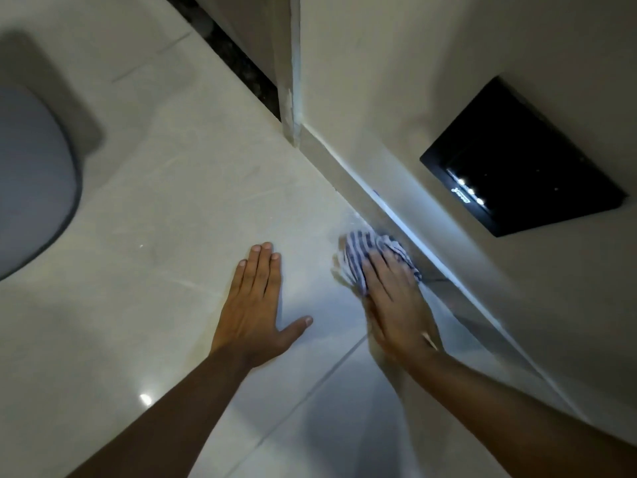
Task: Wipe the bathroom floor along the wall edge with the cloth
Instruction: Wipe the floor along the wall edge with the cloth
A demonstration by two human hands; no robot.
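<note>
A blue-and-white striped cloth point(370, 248) lies bunched on the glossy pale floor tiles point(193, 208), right against the skirting point(386, 215) at the foot of the wall. My right hand point(396, 301) presses flat on the cloth's near part, fingers pointing toward the wall edge, slightly blurred. My left hand point(256, 305) rests flat on the tiles to the left of the cloth, fingers spread and thumb out, holding nothing.
A grey toilet seat point(31, 181) fills the left edge. A black glossy panel point(524, 160) is set in the beige wall at right. A door frame point(291, 81) and dark threshold strip point(238, 53) lie at the top middle.
</note>
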